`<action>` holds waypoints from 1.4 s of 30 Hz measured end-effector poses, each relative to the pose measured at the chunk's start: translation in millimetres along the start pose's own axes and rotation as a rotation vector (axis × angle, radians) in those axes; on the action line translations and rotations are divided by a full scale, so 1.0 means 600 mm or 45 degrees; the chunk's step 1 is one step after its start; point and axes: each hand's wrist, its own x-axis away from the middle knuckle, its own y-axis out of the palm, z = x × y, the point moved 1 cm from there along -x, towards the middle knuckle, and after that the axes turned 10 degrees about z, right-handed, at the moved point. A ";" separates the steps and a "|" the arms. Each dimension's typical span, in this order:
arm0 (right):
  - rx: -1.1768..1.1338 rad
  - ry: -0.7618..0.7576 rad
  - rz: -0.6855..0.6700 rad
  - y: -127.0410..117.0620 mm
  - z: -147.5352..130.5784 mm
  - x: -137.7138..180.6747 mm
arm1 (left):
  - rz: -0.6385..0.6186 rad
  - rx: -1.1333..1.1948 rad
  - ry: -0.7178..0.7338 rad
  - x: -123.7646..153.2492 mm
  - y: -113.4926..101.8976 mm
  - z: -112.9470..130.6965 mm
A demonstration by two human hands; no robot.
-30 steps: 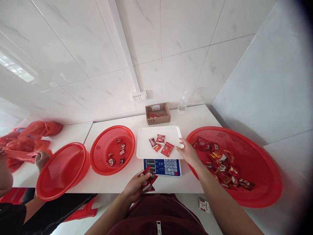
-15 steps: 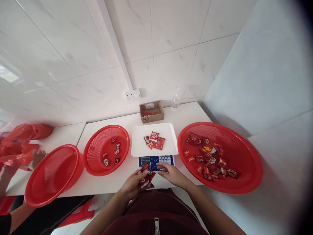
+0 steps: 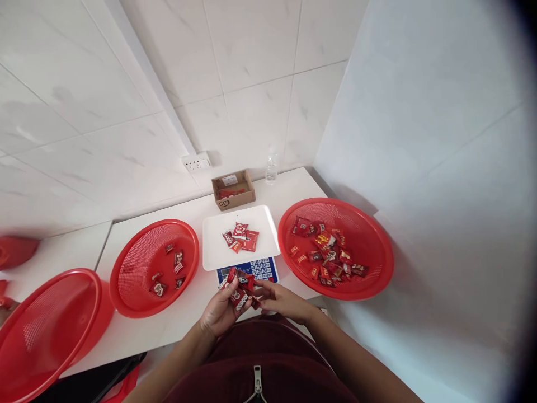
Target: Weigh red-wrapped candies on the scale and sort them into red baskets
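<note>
Head view: crinkled, glossy red wrapped packets (image 3: 240,295), some with a checkered border, are held in the left hand (image 3: 221,310), its thumb pressed over them, just in front of the scale's blue keypad panel (image 3: 268,270). Fingers and thumb of the right hand (image 3: 289,302) curve around the packets' right edge with a narrow gap between them; whether they grip one, I cannot tell. Smooth and shallow, the white plastic tray (image 3: 213,256) has rounded corners, and the hands and packets cover part of the panel below it. Behind the tray, a brown cardboard box (image 3: 239,200) and a clear bottle (image 3: 272,170) stand on the white table (image 3: 168,324), near a tiled wall (image 3: 251,112) with grey veining. Four flat packets (image 3: 250,240) lie close together on the tray. To its right, a round red plastic basket (image 3: 380,243) with perforated sides holds a loose heap of wrappers (image 3: 329,254), mostly red; to its left, a similar basket (image 3: 136,260) holds a few small packets (image 3: 179,261). Red pieces (image 3: 230,192) lie inside the box. Another red basket (image 3: 50,319) tilts at far left, cut off by the picture's edge.
</note>
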 end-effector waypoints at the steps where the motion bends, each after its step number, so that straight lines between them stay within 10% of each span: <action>1: 0.003 -0.016 0.029 -0.002 0.002 0.001 | 0.004 0.014 0.019 -0.001 0.004 0.000; 31: 0.411 -0.125 0.261 0.007 -0.012 -0.019 | -0.162 0.175 -0.022 -0.003 -0.016 0.017; 42: 0.468 -0.170 0.834 -0.039 -0.004 -0.066 | -0.003 0.297 -0.004 0.001 -0.045 0.042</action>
